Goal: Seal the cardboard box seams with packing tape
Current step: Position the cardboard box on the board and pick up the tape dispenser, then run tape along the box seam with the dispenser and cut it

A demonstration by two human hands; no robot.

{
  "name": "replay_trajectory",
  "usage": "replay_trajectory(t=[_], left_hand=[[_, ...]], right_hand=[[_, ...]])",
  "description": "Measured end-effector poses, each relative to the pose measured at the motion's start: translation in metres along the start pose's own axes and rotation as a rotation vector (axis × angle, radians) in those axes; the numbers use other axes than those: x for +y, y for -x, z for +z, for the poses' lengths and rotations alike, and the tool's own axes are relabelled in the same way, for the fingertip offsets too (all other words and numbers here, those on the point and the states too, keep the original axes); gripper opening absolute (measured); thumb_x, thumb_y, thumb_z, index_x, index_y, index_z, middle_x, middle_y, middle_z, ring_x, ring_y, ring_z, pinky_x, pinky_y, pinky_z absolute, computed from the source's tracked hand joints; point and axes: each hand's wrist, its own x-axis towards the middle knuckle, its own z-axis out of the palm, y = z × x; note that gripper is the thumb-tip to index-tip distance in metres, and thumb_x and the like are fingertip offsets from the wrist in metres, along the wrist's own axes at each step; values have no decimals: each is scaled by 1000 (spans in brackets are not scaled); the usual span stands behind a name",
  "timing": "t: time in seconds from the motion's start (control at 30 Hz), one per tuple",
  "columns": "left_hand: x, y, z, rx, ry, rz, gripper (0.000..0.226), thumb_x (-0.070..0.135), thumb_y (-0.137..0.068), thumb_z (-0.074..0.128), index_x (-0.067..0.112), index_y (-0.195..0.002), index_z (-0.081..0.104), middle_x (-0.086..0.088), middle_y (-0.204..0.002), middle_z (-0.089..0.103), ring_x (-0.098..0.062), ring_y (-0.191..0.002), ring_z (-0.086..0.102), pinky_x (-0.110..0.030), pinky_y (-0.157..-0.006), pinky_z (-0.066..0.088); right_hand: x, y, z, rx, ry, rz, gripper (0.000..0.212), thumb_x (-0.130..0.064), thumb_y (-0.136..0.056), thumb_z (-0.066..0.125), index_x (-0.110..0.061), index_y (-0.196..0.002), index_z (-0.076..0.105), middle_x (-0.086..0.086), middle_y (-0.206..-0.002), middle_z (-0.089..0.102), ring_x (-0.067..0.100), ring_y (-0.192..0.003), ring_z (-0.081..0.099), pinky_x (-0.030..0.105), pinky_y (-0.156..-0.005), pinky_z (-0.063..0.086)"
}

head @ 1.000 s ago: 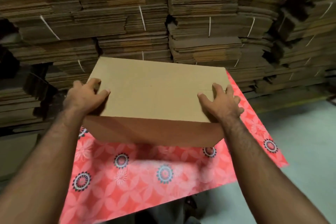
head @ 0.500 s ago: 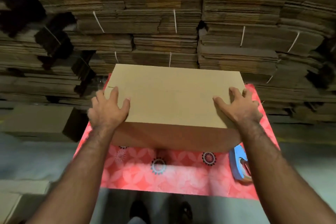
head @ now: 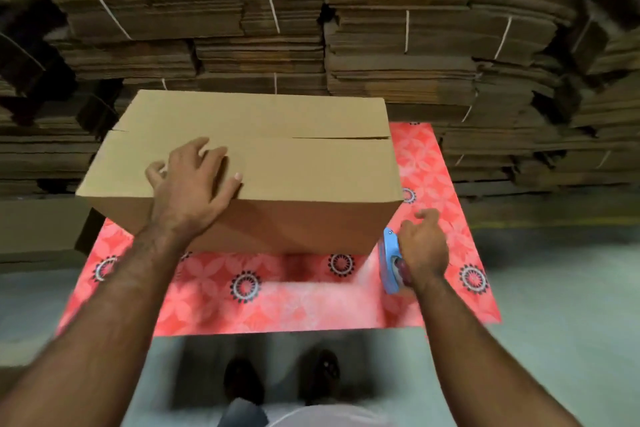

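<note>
On a red floral mat spread over a pale floor sits a closed brown cardboard box, filling the middle of the view. Its long axis runs left to right across the scene, and the centre seam between the two top flaps follows the same line, showing as a thin dark slit with no tape visible on it.

A person stands at the near side, looking down. Their left hand lies on the near-left part of the box top, fingers spread and fairly straight, thumb out along the near edge, pressing the flap flat. Their right hand is down at the near-right corner of the box, just beside its side wall, with fingers curled around a blue tape dispenser that stands on edge on the mat; the index finger is lifted.

The box looks light and probably empty. Its walls seem stiff, but the flaps would likely give under a push, so steadying it from the top, close to the seam, seems sensible. The dispenser is hard plastic and is best held by its handle, which is where the hand is.

Behind the mat, tied bundles of flattened cardboard are stacked high across the far side. The person's shoes show at the near edge.
</note>
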Motion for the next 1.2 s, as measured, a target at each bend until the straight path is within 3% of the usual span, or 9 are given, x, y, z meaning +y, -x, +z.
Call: replay_trajectory(t=[0.1,0.2,0.3,0.5,0.67,0.83,1.0,1.1,1.2], left_hand=[[46,4,10,-27,54,140,49,57,-89,44,27,-126,57,-4,-141,48,-25,-128,45,-47,-93,33],[78,7,21,-84,64,249,48,57,-92,41,30,-129,55,-1,-141,47,-22,-129,45,-47,-95,33],[89,8,29,-87,5,235,47,58,-93,39,31,-129,53,3,-141,48,-21,-127,45,-51,-97,32],[86,12,35,-53,-113,259,49,57,-96,37,29,-135,50,3,-144,47,-23,-123,47,-50,-96,32],[86,9,35,-86,-114,249,51,58,-96,34,29,-136,48,3,-145,46,-22,-125,46,-51,-97,31],[86,9,32,-118,-56,214,53,61,-95,32,32,-136,47,6,-146,44,-20,-128,43,-53,-101,31],[85,13,33,-117,-16,220,53,60,-95,32,32,-137,46,6,-147,44,-20,-130,43,-54,-103,30],[84,13,34,-117,7,220,53,60,-94,31,33,-137,46,6,-147,44,-21,-130,43,-55,-103,28],[85,12,33,-124,18,215,53,61,-93,31,33,-136,47,7,-146,45,-20,-130,42,-55,-103,28]], right_hand=[[42,13,31,-238,241,-118,52,-37,-81,67,-7,-116,44,20,-103,65,41,-93,65,41,-72,49],[52,15,46,-240,394,-184,62,-36,-76,71,-7,-124,43,18,-108,64,38,-97,65,39,-77,51],[51,7,47,-255,454,-154,59,-32,-80,70,-11,-127,41,13,-108,67,35,-98,66,37,-76,50],[64,3,53,-344,506,-105,84,-39,-86,70,-5,-148,24,17,-124,61,34,-113,59,36,-86,48],[66,-2,47,-335,459,-86,71,-32,-89,61,-7,-146,28,18,-118,64,36,-109,60,37,-85,48],[70,-3,42,-384,505,-64,82,-28,-84,72,-14,-149,25,13,-114,64,32,-104,61,37,-79,51],[69,-3,37,-373,502,-61,71,-23,-83,69,-13,-145,35,13,-114,64,33,-104,61,37,-81,51],[66,-7,19,-334,369,-25,52,-24,-83,71,-9,-127,47,14,-114,64,35,-101,62,35,-74,48],[58,-21,-12,-255,199,-11,48,-24,-82,69,-8,-124,51,16,-114,64,37,-100,62,34,-74,44]])
